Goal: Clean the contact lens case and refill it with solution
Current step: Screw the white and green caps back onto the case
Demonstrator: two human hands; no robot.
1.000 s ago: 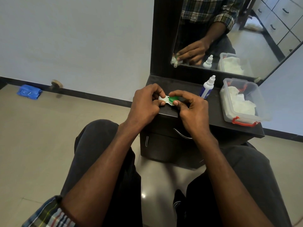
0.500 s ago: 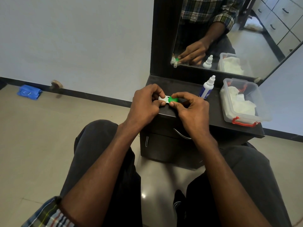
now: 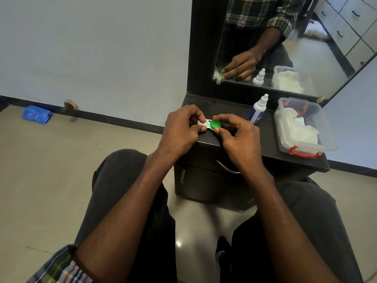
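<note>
The left hand (image 3: 179,129) is pinching the white end of the contact lens case (image 3: 209,124) just above the dark surface (image 3: 267,137), its grip narrow. The right hand (image 3: 238,137) is pinching the green cap (image 3: 215,124), with the solution bottle (image 3: 257,110) standing near

1. The left hand (image 3: 180,129) pinches the white end of the contact lens case (image 3: 208,124) above the front edge of the dark vanity top (image 3: 271,144).
2. The right hand (image 3: 238,137) grips the green cap (image 3: 215,124) between thumb and forefinger.
3. A white solution bottle (image 3: 258,109) stands upright behind the right hand.
4. A clear plastic box (image 3: 306,146) with red clasps holds white tissues (image 3: 299,129), right of the bottle.
5. A blue cloth (image 3: 36,114) lies on the floor by the wall.
</note>
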